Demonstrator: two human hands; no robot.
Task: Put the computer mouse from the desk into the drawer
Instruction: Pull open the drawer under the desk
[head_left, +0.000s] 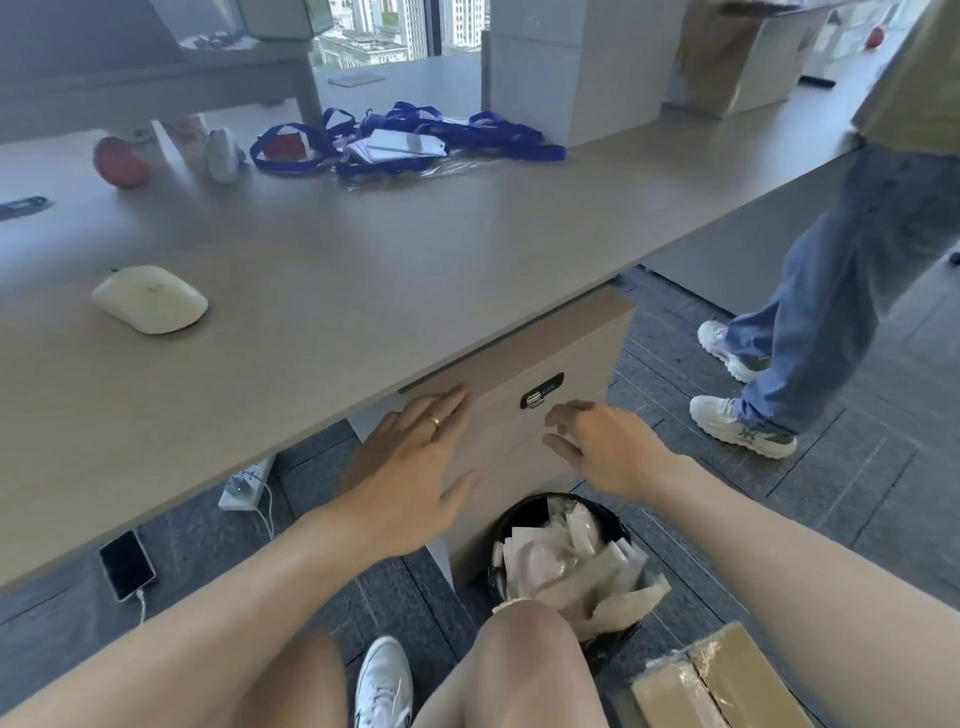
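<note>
A cream computer mouse (150, 298) lies on the desk (363, 249) at the left, well away from both hands. Under the desk's right end stands a beige drawer cabinet (571, 358), its drawers closed, with a black lock (542, 391) on the top drawer front. My left hand (415, 467) is spread flat against the drawer front just below the desk edge, holding nothing. My right hand (602, 441) hovers by the drawer front below the lock, fingers slightly curled and empty.
A black waste bin (561, 551) full of paper wrappers stands in front of the cabinet. Blue lanyards with badges (400, 137), an apple (120, 162) and boxes lie farther back on the desk. A person in jeans (810, 291) stands at the right. A phone (126, 564) charges on the floor.
</note>
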